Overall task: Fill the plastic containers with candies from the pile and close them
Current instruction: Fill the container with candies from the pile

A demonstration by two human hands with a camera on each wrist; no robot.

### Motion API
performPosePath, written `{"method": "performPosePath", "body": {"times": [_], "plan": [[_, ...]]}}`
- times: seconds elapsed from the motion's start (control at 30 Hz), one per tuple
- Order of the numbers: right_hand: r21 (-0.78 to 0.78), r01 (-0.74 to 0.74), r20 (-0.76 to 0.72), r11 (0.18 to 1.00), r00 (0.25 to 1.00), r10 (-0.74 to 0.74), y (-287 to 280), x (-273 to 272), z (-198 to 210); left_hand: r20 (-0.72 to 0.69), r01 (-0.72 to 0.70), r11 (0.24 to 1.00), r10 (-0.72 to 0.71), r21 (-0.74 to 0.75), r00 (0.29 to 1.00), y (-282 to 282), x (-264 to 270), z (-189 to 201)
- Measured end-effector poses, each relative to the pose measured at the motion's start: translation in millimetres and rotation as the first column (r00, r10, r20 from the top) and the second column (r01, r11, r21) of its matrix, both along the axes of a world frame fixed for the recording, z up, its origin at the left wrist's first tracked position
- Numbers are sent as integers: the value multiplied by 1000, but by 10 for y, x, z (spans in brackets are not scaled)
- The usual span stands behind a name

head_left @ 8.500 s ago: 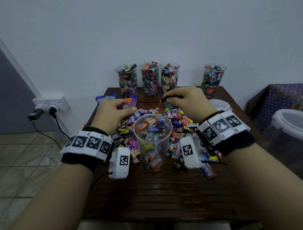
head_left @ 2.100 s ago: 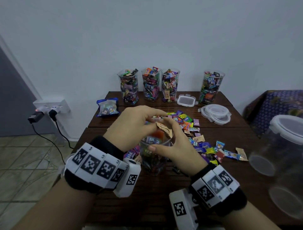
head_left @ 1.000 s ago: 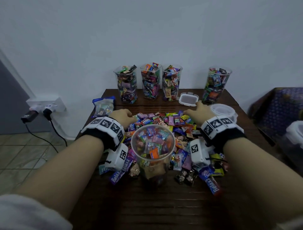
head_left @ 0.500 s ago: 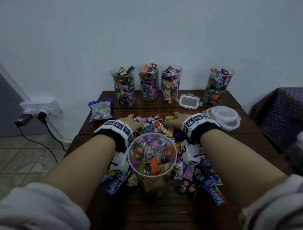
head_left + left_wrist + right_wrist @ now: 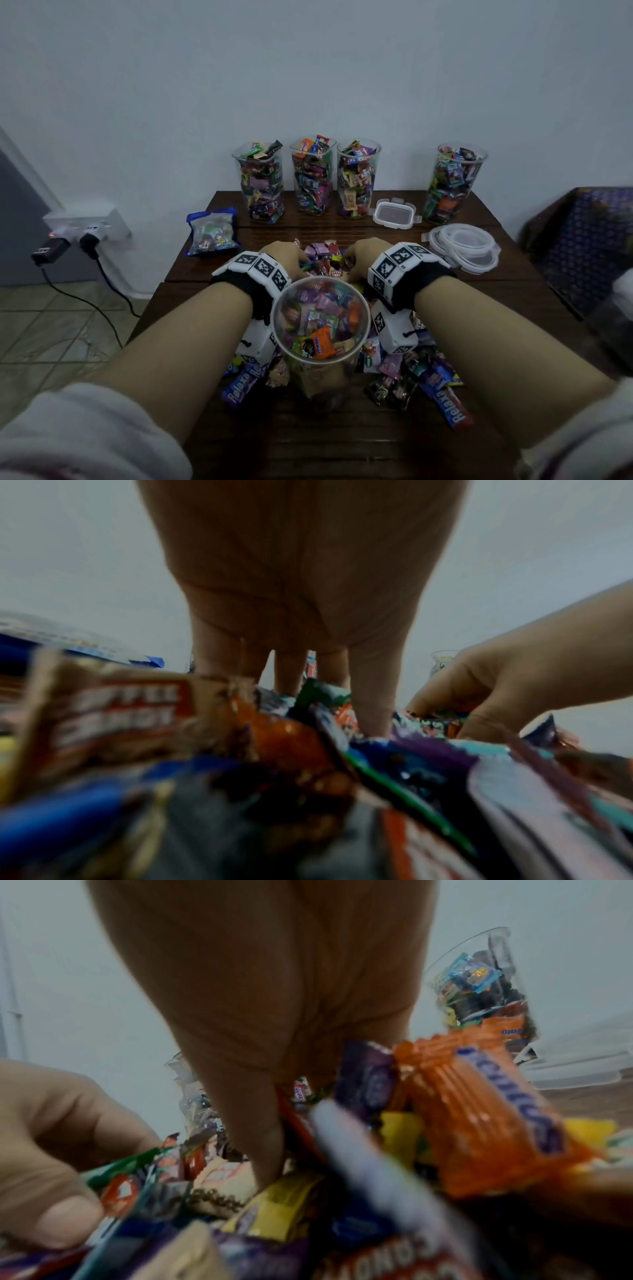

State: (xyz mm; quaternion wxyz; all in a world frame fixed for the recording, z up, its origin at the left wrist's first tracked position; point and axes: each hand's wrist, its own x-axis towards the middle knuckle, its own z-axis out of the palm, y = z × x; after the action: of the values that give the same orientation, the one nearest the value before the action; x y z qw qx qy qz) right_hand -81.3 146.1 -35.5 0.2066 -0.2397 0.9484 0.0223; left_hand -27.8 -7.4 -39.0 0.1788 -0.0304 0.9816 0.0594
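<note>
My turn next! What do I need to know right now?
Left hand and right hand: both dug into the candy pile, fingers curling around wrappers; a firm grip can't be confirmed.
Near container: between the forearms, nearly full, no lid.
Four filled containers at the wall, all unlidded.
Lids stacked on the right.
Left to do: top up, snap lids on.

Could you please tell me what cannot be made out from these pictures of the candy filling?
- Head view: the fingertips of the left hand and right hand are buried in the candy pile, so any grip is hidden.
- Head view: the near cup hides the pile straight behind and below it.
- Left wrist view: the nearest wrappers are blurred, their print illegible.
- Right wrist view: the right fingers sink between candies.
</note>
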Motion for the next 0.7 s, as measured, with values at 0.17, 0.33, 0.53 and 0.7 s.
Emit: {"method": "performPosePath", "body": {"times": [0.17, 0.33, 0.53, 0.7], "plan": [[18, -6, -10, 1000, 1000, 6, 23, 27, 77, -25, -40, 999, 39, -11, 999, -12, 50, 65], [-197, 66, -25, 978, 997, -72, 138, 99, 184, -145, -131, 985, 146, 109, 979, -57, 141, 129], [-369, 86, -26, 926, 994, -103, 249, 276, 392, -257, -155, 948, 229, 279, 939, -69, 281, 283], [-498, 112, 15, 860, 993, -121, 297, 467, 550, -313, -136, 933, 245, 333, 917, -28, 410, 394]]}}
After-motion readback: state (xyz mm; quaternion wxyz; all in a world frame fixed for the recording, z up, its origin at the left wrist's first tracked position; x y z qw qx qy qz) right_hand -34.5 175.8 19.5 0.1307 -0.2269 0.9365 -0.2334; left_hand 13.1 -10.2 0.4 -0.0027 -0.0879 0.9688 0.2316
